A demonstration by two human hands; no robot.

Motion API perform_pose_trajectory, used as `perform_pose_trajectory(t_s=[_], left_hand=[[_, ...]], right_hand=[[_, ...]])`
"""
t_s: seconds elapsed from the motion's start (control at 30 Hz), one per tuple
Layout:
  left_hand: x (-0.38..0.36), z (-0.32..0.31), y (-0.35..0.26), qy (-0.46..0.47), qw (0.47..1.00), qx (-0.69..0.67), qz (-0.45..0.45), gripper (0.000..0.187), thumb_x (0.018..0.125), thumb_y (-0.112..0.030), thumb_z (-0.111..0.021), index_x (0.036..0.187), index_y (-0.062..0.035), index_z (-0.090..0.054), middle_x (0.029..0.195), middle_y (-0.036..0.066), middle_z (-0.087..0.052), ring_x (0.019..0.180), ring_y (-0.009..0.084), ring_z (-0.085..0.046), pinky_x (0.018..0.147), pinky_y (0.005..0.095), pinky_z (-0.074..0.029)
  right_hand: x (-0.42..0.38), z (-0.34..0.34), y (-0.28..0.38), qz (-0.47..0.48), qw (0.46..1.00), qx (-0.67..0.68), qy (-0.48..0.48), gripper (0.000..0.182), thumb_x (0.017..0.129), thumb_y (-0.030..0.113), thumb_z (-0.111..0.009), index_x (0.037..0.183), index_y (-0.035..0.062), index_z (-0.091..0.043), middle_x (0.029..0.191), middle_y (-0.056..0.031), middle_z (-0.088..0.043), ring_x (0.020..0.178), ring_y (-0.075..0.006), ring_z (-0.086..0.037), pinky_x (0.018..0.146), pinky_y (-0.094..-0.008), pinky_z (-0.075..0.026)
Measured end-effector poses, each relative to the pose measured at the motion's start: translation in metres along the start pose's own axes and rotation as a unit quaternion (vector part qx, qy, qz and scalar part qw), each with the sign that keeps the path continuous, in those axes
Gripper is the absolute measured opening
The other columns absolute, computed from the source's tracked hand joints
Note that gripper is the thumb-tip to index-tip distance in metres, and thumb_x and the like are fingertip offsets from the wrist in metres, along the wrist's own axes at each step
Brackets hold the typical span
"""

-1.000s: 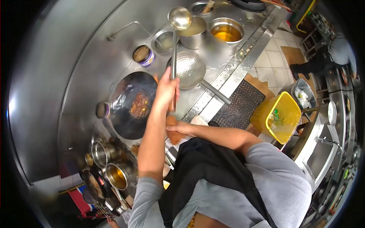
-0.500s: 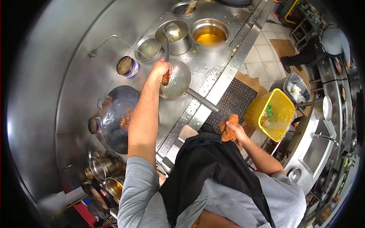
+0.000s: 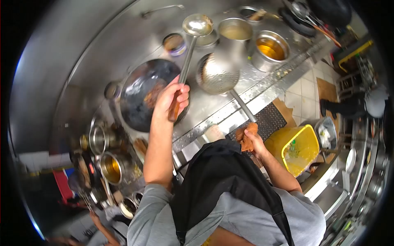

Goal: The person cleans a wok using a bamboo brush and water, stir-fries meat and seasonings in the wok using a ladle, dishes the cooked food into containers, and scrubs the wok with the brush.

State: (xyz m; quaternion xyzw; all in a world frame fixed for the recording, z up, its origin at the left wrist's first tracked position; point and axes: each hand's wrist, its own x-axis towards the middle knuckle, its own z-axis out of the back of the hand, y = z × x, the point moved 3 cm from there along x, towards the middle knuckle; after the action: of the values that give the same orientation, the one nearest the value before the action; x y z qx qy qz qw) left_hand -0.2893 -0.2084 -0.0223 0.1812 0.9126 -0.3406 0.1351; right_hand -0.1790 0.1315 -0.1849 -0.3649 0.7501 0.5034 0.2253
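Ladle [image 3: 188, 59] is in the left hand [image 3: 170, 97]: I see the fingers wrapped around the brown end of its handle, bowl out ahead of the fist. Right hand [image 3: 256, 142] is closed on a bunched orange cloth [image 3: 247, 143], lower and well right of the left grip.

Wok [image 3: 134, 96] sits left of and behind the left fist, which blocks part of my view of the dark food [image 3: 154, 94] inside. Perforated strainer [image 3: 221, 77] is right of the ladle grip; its handle end shows just ahead of the cloth, can't tell if they touch.

Purple-labelled tub [image 3: 175, 45] is ahead of the left fist, left of the ladle bowl. Steel pot of amber liquid [image 3: 262, 61] is ahead and right of that fist. Can't tell the ladle bowl's height over the counter. Yellow bin [image 3: 275, 145] is just right of the cloth grip. Another person [image 3: 375, 102] stands far right.
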Motion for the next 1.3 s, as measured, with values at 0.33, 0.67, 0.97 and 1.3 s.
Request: perform_pose_trajectory(t_s=[0.33, 0.67, 0.97, 1.3], left_hand=[[-0.2, 0.138, -0.028, -0.356, 0.696, 0.623, -0.016, 0.066, 0.086, -0.01, -0.055, 0.15, -0.0085, -0.037, 0.081, 0.015, -0.066, 0.06, 0.0254, -0.063, 0.061, 0.0384, -0.051], [-0.293, 0.179, 0.032, -0.371, 0.551, 0.747, -0.013, 0.06, 0.082, -0.01, -0.055, 0.142, -0.0179, -0.05, 0.091, 0.029, -0.066, 0.087, 0.0454, -0.065, 0.082, 0.051, -0.05], [-0.268, 0.183, 0.044, -0.384, 0.578, 0.718, -0.051, 0.059, 0.085, -0.008, -0.053, 0.142, -0.0192, -0.049, 0.099, 0.031, -0.065, 0.095, 0.044, -0.065, 0.084, 0.0509, -0.049], [-0.248, 0.188, 0.042, -0.385, 0.543, 0.746, -0.034, 0.06, 0.082, -0.007, -0.054, 0.142, -0.0152, -0.05, 0.094, 0.027, -0.067, 0.089, 0.0446, -0.065, 0.081, 0.0532, -0.049]], right_hand=[[0.015, -0.085, -0.032, -0.036, 0.992, -0.086, 0.08, 0.054, 0.092, 0.043, -0.066, 0.12, -0.0001, -0.052, 0.095, -0.009, -0.064, 0.077, -0.0191, -0.066, 0.065, -0.0314, -0.055], [0.063, -0.188, -0.05, -0.034, 0.98, -0.151, 0.128, 0.066, 0.094, 0.06, -0.052, 0.119, -0.0011, -0.056, 0.093, -0.0101, -0.067, 0.071, -0.0157, -0.066, 0.051, -0.0272, -0.051], [0.122, -0.279, -0.048, -0.089, 0.95, -0.267, 0.133, 0.061, 0.09, 0.07, -0.047, 0.107, 0.013, -0.062, 0.08, -0.0068, -0.068, 0.053, -0.0154, -0.061, 0.038, -0.0267, -0.04], [0.168, -0.294, -0.069, -0.154, 0.968, -0.169, 0.105, 0.028, 0.087, 0.041, -0.061, 0.104, 0.019, -0.067, 0.092, -0.0036, -0.07, 0.068, -0.016, -0.062, 0.05, -0.027, -0.041]])
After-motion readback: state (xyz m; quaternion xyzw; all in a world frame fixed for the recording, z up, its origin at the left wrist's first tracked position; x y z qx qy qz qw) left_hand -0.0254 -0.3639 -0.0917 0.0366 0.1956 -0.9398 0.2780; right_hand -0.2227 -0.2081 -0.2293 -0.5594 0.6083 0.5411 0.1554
